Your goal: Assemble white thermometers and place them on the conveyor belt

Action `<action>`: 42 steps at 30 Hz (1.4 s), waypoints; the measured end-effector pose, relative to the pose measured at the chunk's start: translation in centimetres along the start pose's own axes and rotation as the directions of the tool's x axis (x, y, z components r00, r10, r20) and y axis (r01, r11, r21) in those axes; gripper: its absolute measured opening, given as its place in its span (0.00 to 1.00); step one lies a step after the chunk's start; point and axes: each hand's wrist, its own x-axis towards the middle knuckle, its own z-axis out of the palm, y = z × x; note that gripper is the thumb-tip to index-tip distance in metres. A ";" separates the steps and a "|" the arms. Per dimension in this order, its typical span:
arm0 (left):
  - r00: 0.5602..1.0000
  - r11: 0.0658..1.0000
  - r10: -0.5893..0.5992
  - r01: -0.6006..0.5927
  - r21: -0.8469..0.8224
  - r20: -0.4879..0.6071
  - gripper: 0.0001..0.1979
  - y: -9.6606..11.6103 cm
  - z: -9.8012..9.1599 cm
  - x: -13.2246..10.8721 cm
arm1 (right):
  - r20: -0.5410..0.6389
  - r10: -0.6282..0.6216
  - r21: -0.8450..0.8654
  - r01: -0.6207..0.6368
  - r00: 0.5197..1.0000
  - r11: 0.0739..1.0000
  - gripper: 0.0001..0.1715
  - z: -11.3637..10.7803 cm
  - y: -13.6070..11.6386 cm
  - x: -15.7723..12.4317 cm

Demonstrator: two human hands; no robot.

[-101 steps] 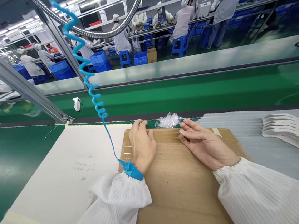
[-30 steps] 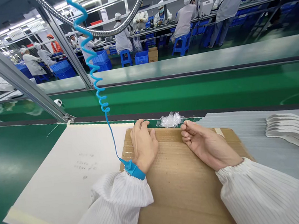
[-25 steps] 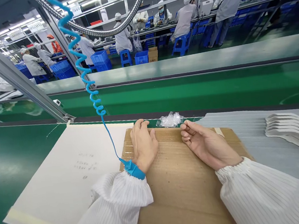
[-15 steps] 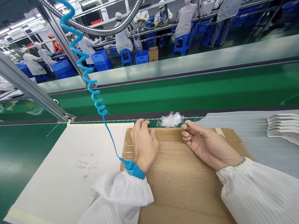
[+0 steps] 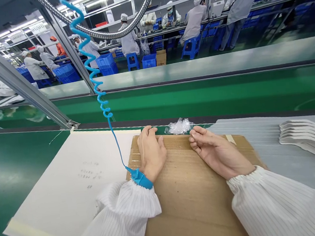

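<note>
My left hand (image 5: 151,153) lies palm down on a brown cardboard sheet (image 5: 189,201), fingers flat and reaching its far edge, holding nothing. A blue wrist strap (image 5: 139,178) sits on that wrist, and its blue coiled cord (image 5: 97,87) rises up out of view. Resting on its edge on the same cardboard, my right hand (image 5: 217,153) has its fingers loosely bent with nothing seen in them. Its thumb tip is just short of a small crumpled clear plastic bag (image 5: 179,126) at the cardboard's far edge.
A white sheet with faint writing (image 5: 73,180) lies left of the cardboard. Stacked white moulded parts (image 5: 307,135) sit on a grey mat at the right. A green conveyor belt (image 5: 200,96) runs beyond, and an aluminium post (image 5: 20,86) slants at left. Other people work at distant benches.
Both hands have stayed almost still on the cardboard. My right fingers have bent slightly since the earliest frame. The coiled cord sways, and a small white object on the belt has drifted left out of sight.
</note>
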 end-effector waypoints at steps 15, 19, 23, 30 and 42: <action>1.000 1.000 -0.003 0.003 0.005 0.016 0.14 0.0 -0.1 0.1 | -0.026 0.000 0.000 0.000 1.000 1.000 0.26 -0.5 0.1 0.0; 1.000 1.000 0.001 -0.001 0.002 0.019 0.14 0.0 -0.1 0.0 | -0.013 0.004 0.004 -0.004 1.000 1.000 0.26 -0.6 0.2 0.0; 1.000 1.000 0.008 -0.008 -0.003 0.007 0.14 0.0 0.0 0.0 | -0.023 0.007 0.014 -0.006 1.000 1.000 0.26 -0.5 0.2 0.0; 1.000 1.000 -0.007 0.007 0.008 0.029 0.15 0.1 -0.2 0.1 | -0.018 -0.001 0.022 0.001 1.000 1.000 0.27 -0.6 0.2 0.1; 0.999 1.000 -0.012 0.011 0.018 0.043 0.15 0.3 -0.3 0.1 | -0.025 0.003 0.025 -0.003 1.000 1.000 0.29 -0.5 0.2 0.2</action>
